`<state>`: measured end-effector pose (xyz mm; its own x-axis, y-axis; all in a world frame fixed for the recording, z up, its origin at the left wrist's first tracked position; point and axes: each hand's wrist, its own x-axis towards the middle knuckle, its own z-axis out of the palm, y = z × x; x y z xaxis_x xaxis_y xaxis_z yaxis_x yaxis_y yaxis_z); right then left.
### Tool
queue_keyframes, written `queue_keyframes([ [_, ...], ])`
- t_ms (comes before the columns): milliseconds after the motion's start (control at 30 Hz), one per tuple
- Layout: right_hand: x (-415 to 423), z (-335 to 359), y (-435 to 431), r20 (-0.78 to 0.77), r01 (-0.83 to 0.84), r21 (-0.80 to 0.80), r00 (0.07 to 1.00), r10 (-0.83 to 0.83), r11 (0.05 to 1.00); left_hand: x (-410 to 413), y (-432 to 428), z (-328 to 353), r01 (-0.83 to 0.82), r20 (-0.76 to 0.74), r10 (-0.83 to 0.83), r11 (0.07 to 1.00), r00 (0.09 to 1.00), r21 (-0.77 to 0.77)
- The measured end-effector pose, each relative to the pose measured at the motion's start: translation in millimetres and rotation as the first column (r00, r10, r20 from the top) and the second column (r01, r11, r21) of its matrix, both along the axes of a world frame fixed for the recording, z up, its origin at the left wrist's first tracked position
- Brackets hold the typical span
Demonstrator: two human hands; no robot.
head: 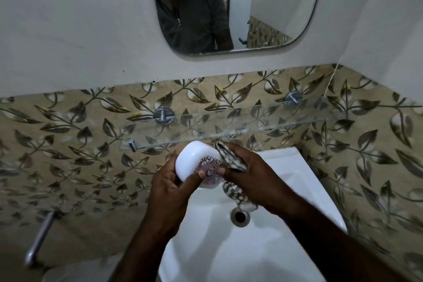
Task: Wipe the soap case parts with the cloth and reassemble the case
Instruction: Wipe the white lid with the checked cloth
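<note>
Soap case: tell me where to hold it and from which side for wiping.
Hold the soap case across its width from the left and below, as the left hand does. Its smooth rounded shell suits a wrapping grip, leaving the right side free for the cloth.

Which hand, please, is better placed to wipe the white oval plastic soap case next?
The right hand: it grips the patterned grey-and-white cloth at the edge of the white oval plastic soap case, while the left hand holds that case over the white ceramic sink.
</note>
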<state>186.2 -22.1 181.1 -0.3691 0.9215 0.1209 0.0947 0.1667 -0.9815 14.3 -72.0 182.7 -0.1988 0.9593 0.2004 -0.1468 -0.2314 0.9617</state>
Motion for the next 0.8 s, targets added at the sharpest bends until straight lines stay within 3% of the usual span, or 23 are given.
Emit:
queue_keyframes([
  [100,6.0,-0.7,6.5,-0.204,-0.077,-0.126,0.978,0.05,0.989,1.8,-3.1,-6.3,0.104,0.208,-0.098,0.995,0.973,-0.014],
  [167,8.8,-3.2,8.8,-0.212,-0.071,-0.129,0.976,0.042,0.989,-3.5,-5.2,-8.7,0.163,0.223,-0.15,0.986,0.963,-0.042],
  [233,10.8,-5.7,8.8,-0.144,-0.046,-0.094,0.989,0.032,0.995,-15.0,-5.9,-3.0,0.241,0.153,-0.228,0.967,0.962,-0.076],
  [333,10.1,-3.4,7.1,0.005,-0.032,0.001,0.999,0.032,0.999,-30.4,-1.6,13.2,0.281,-0.153,-0.309,0.943,0.939,-0.178],
  [433,4.1,3.6,3.1,0.13,0.016,0.128,0.991,-0.033,0.992,-29.3,4.9,20.8,0.19,-0.377,-0.243,0.967,0.894,-0.171],
  [500,-5.2,7.4,-2.1,0.26,0.057,0.349,0.953,-0.155,0.936,-21.8,8.8,18.4,0.12,-0.471,-0.158,0.987,0.868,-0.11],
  [600,-26.2,10.1,-20.3,0.371,0.081,0.556,0.866,-0.334,0.827,-7.1,14.0,13.5,0.097,-0.506,-0.084,0.995,0.858,0.0],
  [700,-38.0,11.1,-32.3,0.448,-0.048,0.671,0.822,-0.352,0.74,-2.0,16.5,13.0,0.1,-0.44,-0.031,0.986,0.898,0.134],
  [800,-23.4,1.2,-8.4,0.369,0.055,0.633,0.855,-0.364,0.772,-3.2,15.1,5.8,0.043,-0.458,0.026,0.989,0.888,0.141],
])
